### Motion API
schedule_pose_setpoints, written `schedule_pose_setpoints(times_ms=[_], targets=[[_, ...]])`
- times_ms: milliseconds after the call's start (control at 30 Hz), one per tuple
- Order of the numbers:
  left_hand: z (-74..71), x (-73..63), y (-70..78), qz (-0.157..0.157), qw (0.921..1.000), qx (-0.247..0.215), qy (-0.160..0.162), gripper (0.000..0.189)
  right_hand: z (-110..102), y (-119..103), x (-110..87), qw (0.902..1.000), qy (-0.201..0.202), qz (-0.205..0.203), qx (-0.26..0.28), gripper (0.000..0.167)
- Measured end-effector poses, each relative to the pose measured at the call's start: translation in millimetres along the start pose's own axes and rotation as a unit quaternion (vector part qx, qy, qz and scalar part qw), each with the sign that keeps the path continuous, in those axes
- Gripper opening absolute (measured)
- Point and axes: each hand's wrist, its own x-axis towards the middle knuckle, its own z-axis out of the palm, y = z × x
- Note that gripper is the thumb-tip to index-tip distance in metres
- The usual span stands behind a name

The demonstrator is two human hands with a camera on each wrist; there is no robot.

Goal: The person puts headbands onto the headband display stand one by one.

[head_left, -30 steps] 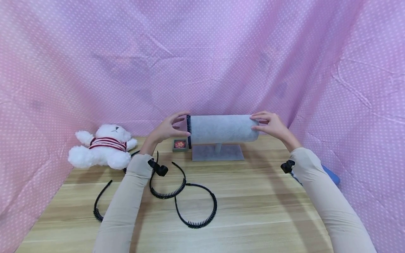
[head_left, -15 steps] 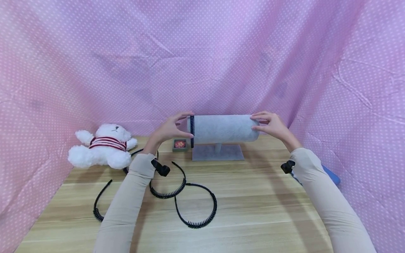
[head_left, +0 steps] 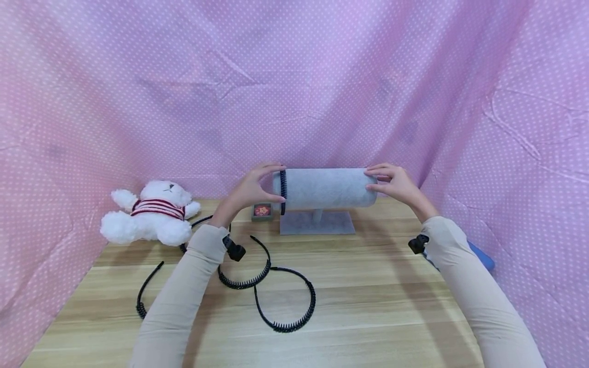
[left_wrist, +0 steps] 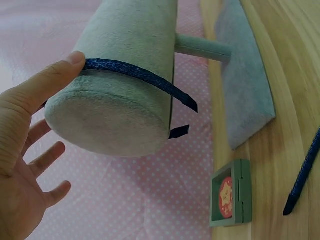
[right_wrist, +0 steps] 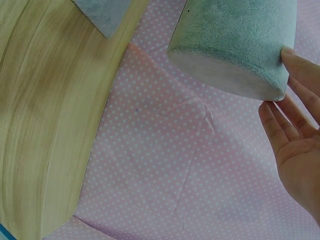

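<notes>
A grey velvet display stand (head_left: 326, 188) with a horizontal roll on a post and flat base stands at the back of the table. Around the roll, near its left end, sits a black toothed headband (head_left: 283, 191). My left hand (head_left: 250, 190) holds this headband, thumb on its near side and a finger at the top. In the left wrist view the headband (left_wrist: 132, 72) looks dark blue, its two tips jutting past the roll's underside. My right hand (head_left: 398, 184) grips the roll's right end. The right wrist view shows its thumb and fingers against the roll's edge (right_wrist: 235, 75).
Several more headbands lie on the wooden table (head_left: 359, 306), one headband (head_left: 294, 324) nearest the front. A white plush bear (head_left: 156, 212) lies at left. A small green box (head_left: 262, 212) stands beside the base. Something blue (head_left: 480, 255) is partly hidden behind the right sleeve.
My left hand has slid the headband rightward, from the roll's left edge a little way along it. The right hand has stayed at the right end.
</notes>
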Motion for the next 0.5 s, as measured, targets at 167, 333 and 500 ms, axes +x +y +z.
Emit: schedule_pose_setpoints(times_ms=[167,333,500], targets=[[3.9,1.1,-0.5,0.018,0.9986,0.047,0.011,0.083,-0.3,-1.8,-0.8,0.9999,0.0,0.006,0.008,0.04],[8.2,3.3,1.0,0.04,0.9947,0.092,0.02,0.081,-0.5,-1.7,-0.7,0.9998,0.0,0.013,0.017,0.041],[13.2,7.0,4.9,0.046,0.9902,0.13,0.022,0.081,-0.5,-2.4,-0.6,0.9997,-0.001,0.015,0.018,0.041]])
